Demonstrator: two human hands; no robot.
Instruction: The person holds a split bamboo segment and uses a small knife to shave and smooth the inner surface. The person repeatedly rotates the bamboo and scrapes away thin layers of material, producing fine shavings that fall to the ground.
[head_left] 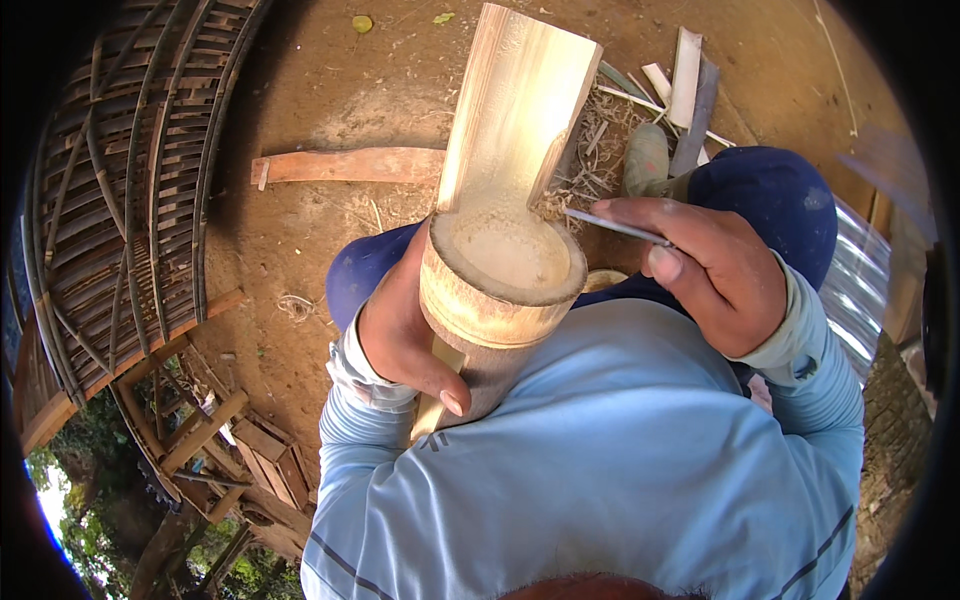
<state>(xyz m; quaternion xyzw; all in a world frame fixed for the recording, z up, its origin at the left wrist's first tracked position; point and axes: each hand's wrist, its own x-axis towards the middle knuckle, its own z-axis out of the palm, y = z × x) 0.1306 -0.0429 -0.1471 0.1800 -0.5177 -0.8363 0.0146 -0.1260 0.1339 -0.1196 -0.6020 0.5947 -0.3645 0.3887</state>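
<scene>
My left hand [400, 335] is wrapped around a thick bamboo section [500, 270], gripping it just below its closed node end, which faces up at me. The far half of the bamboo [520, 100] is split open into a pale trough sloping away toward the ground. My right hand [705, 270] grips a thin grey metal blade [615, 227], whose tip rests at the right rim of the node. Both forearms wear light blue sleeves.
A flat wooden plank [350, 165] lies on the dirt ground beyond the bamboo. Bamboo strips and shavings [680, 85] are scattered at the upper right. A woven bamboo frame [130, 190] stands at the left, with wooden pieces [210, 430] below it.
</scene>
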